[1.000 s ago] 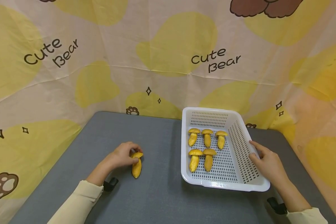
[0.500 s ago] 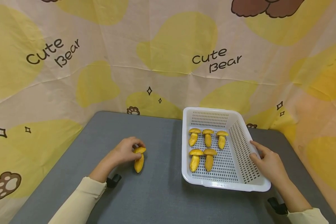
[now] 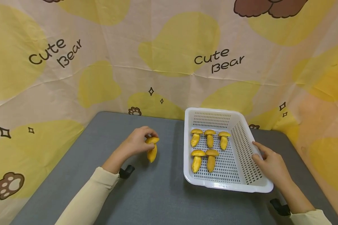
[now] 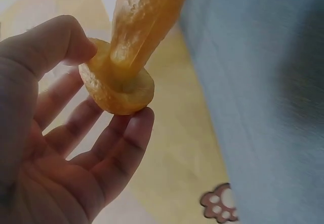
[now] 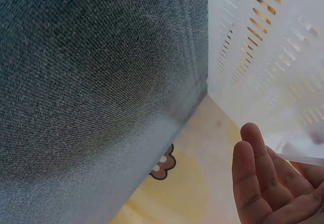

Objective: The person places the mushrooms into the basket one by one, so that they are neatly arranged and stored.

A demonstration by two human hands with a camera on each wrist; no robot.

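Observation:
My left hand (image 3: 139, 140) pinches a yellow mushroom (image 3: 152, 153) by its cap above the grey table. In the left wrist view, thumb and fingertips hold the cap's edge of that mushroom (image 4: 121, 77), and its stem points away from the palm. A white perforated basket (image 3: 228, 185) stands to the right, with several yellow mushrooms (image 3: 196, 162) lying inside in two rows. At the basket's right rim, my right hand (image 3: 273, 165) grips the edge. Seen from the right wrist, the fingers (image 5: 245, 173) of this hand are outside the basket wall (image 5: 243, 82).
The grey table (image 3: 157, 200) carries the basket on its right half. Behind it hangs a patterned cloth (image 3: 169, 56) with yellow patches and lettering, close to the basket's far side. A dark wrist strap piece (image 3: 126, 172) hangs below the left wrist.
My left hand has moved right and farther from me, carrying the mushroom up off the table toward the basket. The right hand and basket have stayed in place.

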